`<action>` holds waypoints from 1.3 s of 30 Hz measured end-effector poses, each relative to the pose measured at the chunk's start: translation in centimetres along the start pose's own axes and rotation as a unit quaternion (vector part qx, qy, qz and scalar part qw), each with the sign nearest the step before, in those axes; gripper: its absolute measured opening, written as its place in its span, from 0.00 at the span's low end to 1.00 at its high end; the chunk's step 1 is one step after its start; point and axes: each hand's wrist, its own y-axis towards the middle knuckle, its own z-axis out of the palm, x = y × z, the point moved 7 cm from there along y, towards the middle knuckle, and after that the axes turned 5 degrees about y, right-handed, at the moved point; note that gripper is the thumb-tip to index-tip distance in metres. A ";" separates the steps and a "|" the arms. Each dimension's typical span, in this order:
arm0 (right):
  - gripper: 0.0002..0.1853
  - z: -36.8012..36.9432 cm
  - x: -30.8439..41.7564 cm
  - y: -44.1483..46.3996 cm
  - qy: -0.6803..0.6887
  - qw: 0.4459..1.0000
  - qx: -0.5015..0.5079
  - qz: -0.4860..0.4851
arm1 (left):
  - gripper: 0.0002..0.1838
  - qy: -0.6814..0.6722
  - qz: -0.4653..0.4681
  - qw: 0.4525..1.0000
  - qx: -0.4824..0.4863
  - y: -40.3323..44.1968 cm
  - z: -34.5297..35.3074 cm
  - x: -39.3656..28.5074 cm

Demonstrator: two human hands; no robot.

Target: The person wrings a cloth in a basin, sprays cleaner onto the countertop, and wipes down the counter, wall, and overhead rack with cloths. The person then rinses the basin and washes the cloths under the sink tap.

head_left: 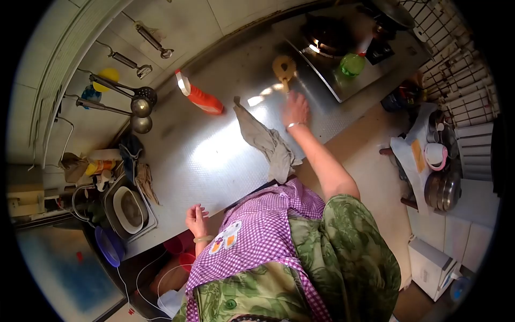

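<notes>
My right hand (296, 111) reaches across the metal counter, its fingers closed at the handle end of a round, tan, brush-like tool (284, 68). That tool lies head outward beside the stove, and the tip of its handle is hidden at my fingers. My left hand (197, 219) hangs by the counter's front edge, empty, with loosely bent fingers apart. Between my arms a crumpled grey cloth (263, 137) stretches to the edge near my apron. Farther back stands or lies a red bottle (204, 100) with a white neck; which, I cannot tell.
A gas stove (343, 80) at the back right bears a green bottle (352, 64) and dark pans. Ladles (141, 107) and peelers hang on the wall. At left are a white basin (130, 210) and a purple bowl (110, 246). Stacked pots (442, 190) stand at right.
</notes>
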 end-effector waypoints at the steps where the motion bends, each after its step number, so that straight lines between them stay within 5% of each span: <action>1: 0.30 -0.7 2.4 -2.2 -0.062 0.996 -0.008 -0.064 | 0.11 0.011 0.020 1.000 -0.007 -0.3 0.1 1.0; 3: 0.33 2.8 4.2 -7.5 -0.037 0.962 0.149 -0.228 | 0.11 0.019 0.015 1.000 -0.012 -1.5 0.0 2.3; 6: 0.25 3.5 4.0 -14.0 -0.053 0.920 0.155 -0.357 | 0.10 0.026 0.012 1.000 -0.008 -2.8 0.8 2.2; 9: 0.25 5.6 -1.3 -13.0 -0.037 0.935 0.183 -0.301 | 0.10 0.043 0.012 0.999 -0.018 -3.4 0.8 1.1; 14: 0.25 -5.4 -11.7 -9.3 -0.153 0.930 0.047 -0.330 | 0.08 0.133 -0.030 0.988 -0.069 -4.6 -1.8 -1.1; 17: 0.27 -10.4 -17.3 -5.2 -0.131 0.986 0.047 -0.092 | 0.07 -0.044 -0.177 0.975 -0.130 -7.3 -3.3 2.6; 19: 0.27 -11.6 -18.2 -3.6 -0.155 0.980 -0.058 -0.106 | 0.07 -0.054 -0.197 0.970 -0.131 -7.8 -2.6 3.1; 24: 0.26 -10.1 -8.1 -1.8 -0.044 0.961 -0.028 -0.271 | 0.07 -0.085 -0.116 0.981 -0.130 -8.2 -1.0 -1.9; 28: 0.26 -8.9 1.7 -0.2 -0.042 0.931 0.073 -0.356 | 0.07 0.006 -0.143 0.979 -0.146 -7.9 -1.9 -8.2; 33: 0.24 -1.5 0.6 5.6 -0.139 0.939 0.149 -0.278 | 0.07 -0.027 -0.177 0.968 -0.177 -10.8 -2.8 -5.2; 37: 0.28 1.8 6.2 6.2 -0.123 0.884 0.087 -0.442 | 0.06 -0.045 -0.244 0.955 -0.163 -15.6 -2.6 0.0; 39: 0.28 5.8 4.1 9.1 -0.136 0.906 0.194 -0.351 | 0.06 -0.063 -0.273 0.941 -0.192 -17.8 -3.0 1.4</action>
